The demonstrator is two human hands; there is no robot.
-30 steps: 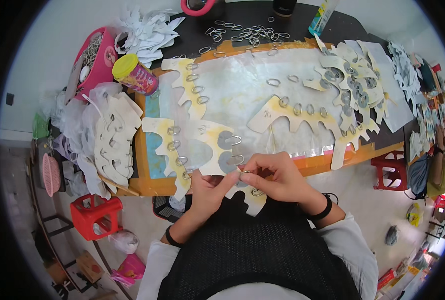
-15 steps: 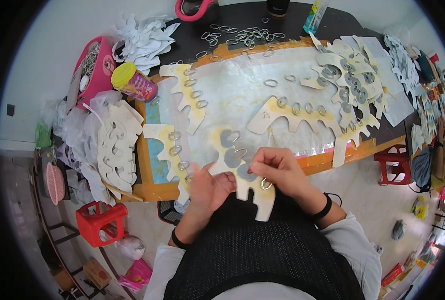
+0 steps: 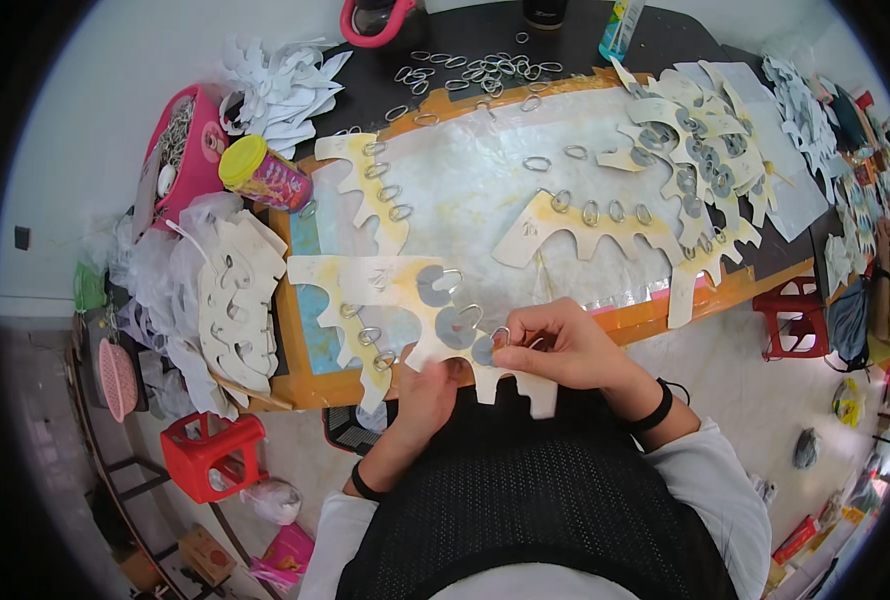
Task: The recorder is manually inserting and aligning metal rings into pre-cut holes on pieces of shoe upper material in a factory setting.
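Observation:
A cream scalloped strip with round grey patches and oval metal rings along it is held in front of my body. My right hand pinches its right part, thumb and forefinger closed beside a grey patch. My left hand, slightly blurred, grips the strip's lower edge, with some fingers hidden behind it. The strip's upper left end overlaps another cream strip lying on the table, which carries rings without grey patches.
More ringed strips lie at the upper left and right of the taped sheet. Finished-looking patched strips are piled far right. Loose rings lie at the back. A yellow-lidded tub, pink basket and plain cream pieces stand left.
The strip has tilted and shifted left, its upper end now over the neighbouring strip. My left hand has moved slightly right and down its edge. My right hand stays pinched on it.

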